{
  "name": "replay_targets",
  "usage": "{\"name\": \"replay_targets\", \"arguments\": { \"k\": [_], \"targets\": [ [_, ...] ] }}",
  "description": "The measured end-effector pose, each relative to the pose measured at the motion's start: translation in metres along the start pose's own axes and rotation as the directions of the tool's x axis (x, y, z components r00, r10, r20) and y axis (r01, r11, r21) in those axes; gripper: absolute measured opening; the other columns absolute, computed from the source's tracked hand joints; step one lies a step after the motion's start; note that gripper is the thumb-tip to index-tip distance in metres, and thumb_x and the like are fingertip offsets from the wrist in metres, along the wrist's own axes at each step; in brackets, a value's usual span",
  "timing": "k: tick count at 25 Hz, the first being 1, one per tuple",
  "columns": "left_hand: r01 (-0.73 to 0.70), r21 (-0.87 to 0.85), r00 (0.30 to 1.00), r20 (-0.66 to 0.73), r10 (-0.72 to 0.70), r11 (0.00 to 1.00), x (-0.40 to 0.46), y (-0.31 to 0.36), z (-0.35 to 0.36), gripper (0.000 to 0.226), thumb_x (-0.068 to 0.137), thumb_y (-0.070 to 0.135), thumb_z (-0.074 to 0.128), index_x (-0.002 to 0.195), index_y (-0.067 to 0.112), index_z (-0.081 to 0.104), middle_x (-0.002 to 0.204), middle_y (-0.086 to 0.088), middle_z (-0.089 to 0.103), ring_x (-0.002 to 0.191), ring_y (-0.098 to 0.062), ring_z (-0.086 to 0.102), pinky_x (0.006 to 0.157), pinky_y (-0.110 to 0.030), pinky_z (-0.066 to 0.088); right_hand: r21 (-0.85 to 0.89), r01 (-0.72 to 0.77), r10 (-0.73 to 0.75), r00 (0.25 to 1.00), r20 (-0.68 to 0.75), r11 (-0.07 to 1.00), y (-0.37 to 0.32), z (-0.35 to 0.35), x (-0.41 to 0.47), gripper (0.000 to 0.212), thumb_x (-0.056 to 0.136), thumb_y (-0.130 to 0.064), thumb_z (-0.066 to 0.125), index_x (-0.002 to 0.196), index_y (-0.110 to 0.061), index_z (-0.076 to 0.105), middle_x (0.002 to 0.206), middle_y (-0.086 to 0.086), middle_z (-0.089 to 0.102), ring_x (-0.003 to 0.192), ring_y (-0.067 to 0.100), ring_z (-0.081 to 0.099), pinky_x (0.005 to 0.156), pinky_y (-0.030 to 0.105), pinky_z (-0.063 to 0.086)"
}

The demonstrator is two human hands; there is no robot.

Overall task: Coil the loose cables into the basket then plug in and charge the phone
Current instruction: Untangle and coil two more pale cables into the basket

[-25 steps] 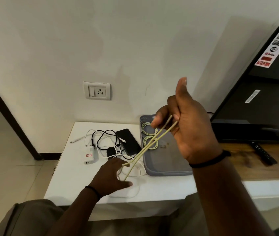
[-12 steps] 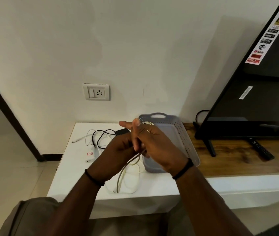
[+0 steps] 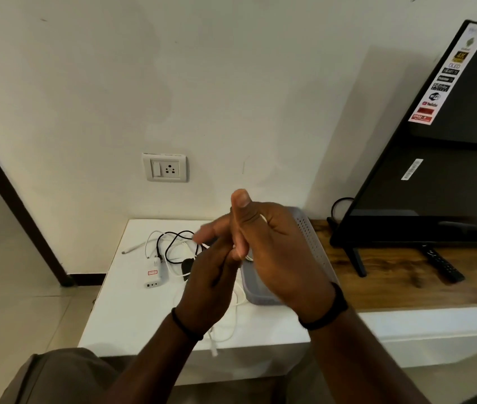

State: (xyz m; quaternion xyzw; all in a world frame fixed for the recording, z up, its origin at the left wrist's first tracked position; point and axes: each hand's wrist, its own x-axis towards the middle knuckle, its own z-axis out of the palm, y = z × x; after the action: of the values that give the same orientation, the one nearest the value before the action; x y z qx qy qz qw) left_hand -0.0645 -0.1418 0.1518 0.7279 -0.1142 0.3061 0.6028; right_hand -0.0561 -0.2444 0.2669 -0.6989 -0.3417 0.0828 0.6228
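Head view: both hands have come together in front of the basket point(image 3: 316, 252), where a second ago the right hand point(image 3: 275, 252) stretched a cable point(image 3: 247, 257) high; now its fingers curl round the gathered loops while the left hand point(image 3: 211, 272) pinches beside them, so this coil looks nearly wound. The basket's inside and the phone are hidden; loose cables point(image 3: 173, 246) lie on the desk point(image 3: 120, 310).

My left hand point(image 3: 211, 275) and right hand point(image 3: 275, 252) meet before my chest, fingers point(image 3: 206, 233) curled together, right thumb pointing up, a dark band on each wrist.
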Motion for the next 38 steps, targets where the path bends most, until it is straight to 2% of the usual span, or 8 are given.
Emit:
{"name": "replay_targets", "arguments": {
  "k": [2, 5, 9, 14, 24, 30, 33, 38],
  "targets": [
    [-0.139, 0.103, 0.984, -0.099, 0.149, 0.985, -0.003, -0.006, -0.003, 0.023, 0.102, 0.035, 0.038, 0.083, 0.042, 0.048, 0.076, 0.026, 0.053, 0.067, 0.008, 0.051, 0.059, -0.008, 0.037, 0.15, 0.026, -0.027, 1.0, 0.006, 0.988, -0.004, 0.011, -0.007, 0.071, 0.086, -0.051, 0.038, 0.053, 0.011, 0.04, 0.061, 0.028, 0.065, 0.068, 0.031, 0.07, 0.073, 0.029, 0.058],
    [-0.175, 0.345, 0.964, -0.129, 0.231, 0.922, -0.012, -0.02, -0.008, 0.024, 0.096, 0.017, 0.037, 0.076, 0.031, 0.041, 0.073, 0.006, 0.044, 0.059, 0.006, 0.04, 0.052, -0.009, 0.028, 0.224, 0.065, -0.059, 0.998, -0.032, 0.972, -0.008, 0.015, -0.012, 0.072, 0.083, -0.062, 0.04, 0.052, 0.002, 0.038, 0.044, 0.019, 0.046, 0.047, 0.024, 0.059, 0.061, 0.038, 0.052],
    [-0.059, 0.47, 0.978, -0.148, 0.144, 0.881, -0.026, -0.047, -0.023, 0.039, 0.103, 0.049, 0.022, 0.074, 0.028, 0.037, 0.067, 0.003, 0.04, 0.055, -0.005, 0.034, 0.052, -0.018, 0.021, 0.279, 0.086, -0.077, 0.996, -0.044, 0.957, -0.028, 0.009, -0.01, 0.072, 0.082, -0.062, 0.04, 0.05, 0.002, 0.035, 0.038, 0.014, 0.037, 0.035, 0.019, 0.043, 0.051, 0.044, 0.047],
    [0.059, 0.594, 0.99, -0.137, 0.028, 0.802, -0.038, -0.071, -0.038, 0.041, 0.101, 0.056, 0.021, 0.077, 0.028, 0.038, 0.061, 0.012, 0.035, 0.048, -0.007, 0.032, 0.048, -0.015, 0.021, 0.322, 0.066, -0.035, 0.994, -0.102, 0.945, -0.036, 0.004, -0.001, 0.064, 0.088, -0.054, 0.037, 0.051, -0.001, 0.03, 0.04, 0.01, 0.03, 0.033, 0.017, 0.03, 0.046, 0.036, 0.035],
    [0.221, 0.604, 0.974, -0.181, -0.138, 0.766, -0.075, -0.102, -0.05, 0.029, 0.095, 0.058, 0.027, 0.078, 0.035, 0.034, 0.049, 0.002, 0.04, 0.042, -0.008, 0.035, 0.043, -0.022, 0.027, 0.41, 0.103, -0.044, 0.988, -0.151, 0.906, -0.074, -0.028, 0.002, 0.057, 0.081, -0.058, 0.039, 0.049, -0.011, 0.032, 0.036, 0.002, 0.028, 0.032, 0.014, 0.024, 0.044, 0.027, 0.026],
    [0.275, 0.588, 0.961, -0.152, -0.23, 0.761, -0.081, -0.108, -0.05, 0.02, 0.093, 0.055, 0.031, 0.078, 0.044, 0.039, 0.051, 0.005, 0.041, 0.046, -0.012, 0.043, 0.044, -0.024, 0.031, 0.413, 0.074, -0.003, 0.986, -0.169, 0.908, -0.071, -0.029, -0.003, 0.062, 0.097, -0.05, 0.034, 0.049, -0.012, 0.033, 0.036, 0.0, 0.029, 0.031, 0.013, 0.023, 0.043, 0.023, 0.027],
    [0.281, 0.561, 0.96, -0.147, -0.241, 0.779, -0.08, -0.115, -0.057, 0.025, 0.097, 0.035, 0.042, 0.087, 0.057, 0.049, 0.06, 0.005, 0.052, 0.059, -0.009, 0.053, 0.052, -0.027, 0.04, 0.423, 0.058, 0.006, 0.989, -0.15, 0.904, -0.073, -0.027, -0.006, 0.063, 0.1, -0.048, 0.032, 0.049, -0.011, 0.033, 0.035, 0.0, 0.03, 0.03, 0.012, 0.025, 0.043, 0.022, 0.028],
    [0.397, 0.525, 0.917, -0.203, -0.343, 0.753, -0.073, -0.13, -0.073, 0.042, 0.097, 0.003, 0.049, 0.094, 0.042, 0.062, 0.063, 0.002, 0.055, 0.064, -0.018, 0.055, 0.06, -0.032, 0.044, 0.42, 0.012, 0.032, 0.995, -0.098, 0.907, -0.064, -0.02, -0.014, 0.062, 0.099, -0.049, 0.032, 0.05, -0.01, 0.032, 0.037, 0.002, 0.029, 0.031, 0.013, 0.024, 0.043, 0.023, 0.027]
  ]
}}
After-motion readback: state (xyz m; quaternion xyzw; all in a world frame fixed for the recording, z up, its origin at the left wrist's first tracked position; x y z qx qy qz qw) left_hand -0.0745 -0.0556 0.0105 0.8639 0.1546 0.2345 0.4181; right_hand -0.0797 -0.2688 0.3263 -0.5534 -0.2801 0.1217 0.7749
